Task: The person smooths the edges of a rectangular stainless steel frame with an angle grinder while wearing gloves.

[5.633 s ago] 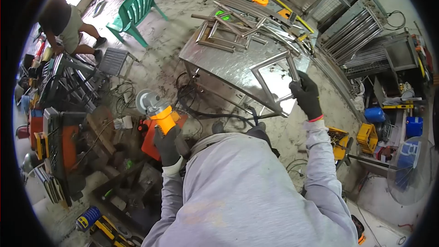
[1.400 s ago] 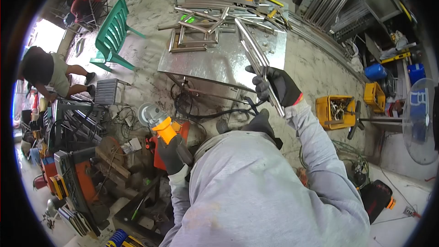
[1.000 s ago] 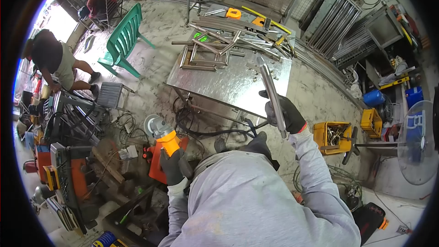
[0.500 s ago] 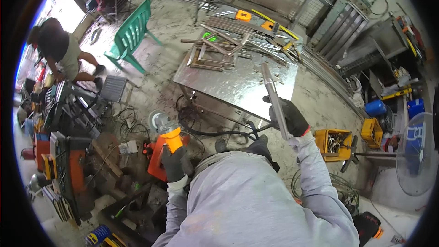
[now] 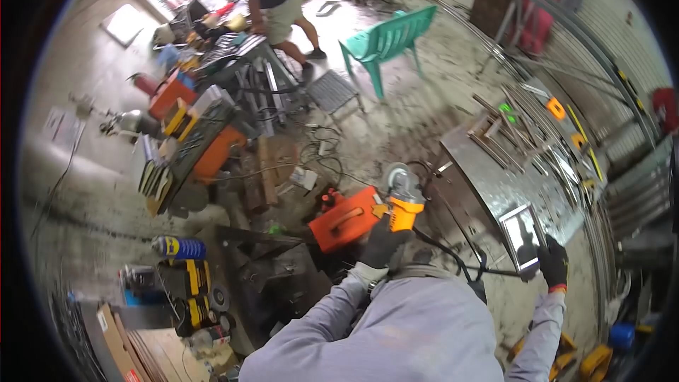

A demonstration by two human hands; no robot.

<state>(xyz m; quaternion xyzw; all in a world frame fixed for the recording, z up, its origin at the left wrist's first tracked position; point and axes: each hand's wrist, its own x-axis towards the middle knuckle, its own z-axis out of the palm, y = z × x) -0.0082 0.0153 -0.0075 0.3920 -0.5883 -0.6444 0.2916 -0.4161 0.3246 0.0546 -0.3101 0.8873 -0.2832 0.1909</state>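
My left hand [image 5: 385,246], in a dark glove, is wrapped round the orange body of an angle grinder [image 5: 406,213]. The grinder's disc and guard point away from me. In my right hand [image 5: 554,264], also gloved, is a small rectangular metal frame [image 5: 505,230], gripped by its right side. Its flat face is turned toward me, beside the near edge of the metal-topped table [image 5: 472,170]. An orange case with a handle [image 5: 343,221] lies just left of the grinder.
Several metal bars and welded frames [image 5: 503,143] lie on the table, near an orange tape measure [image 5: 556,108]. A green plastic chair [image 5: 385,46] stands ahead. Another person [image 5: 272,0] bends at a cluttered bench at far left. Cables [image 5: 329,152] trail across the floor. A blue spray can [image 5: 180,247] is at left.
My view has swung to the left, so the table now sits at the right. The metal frame has turned from edge-on to showing its face. Both hands keep their hold.
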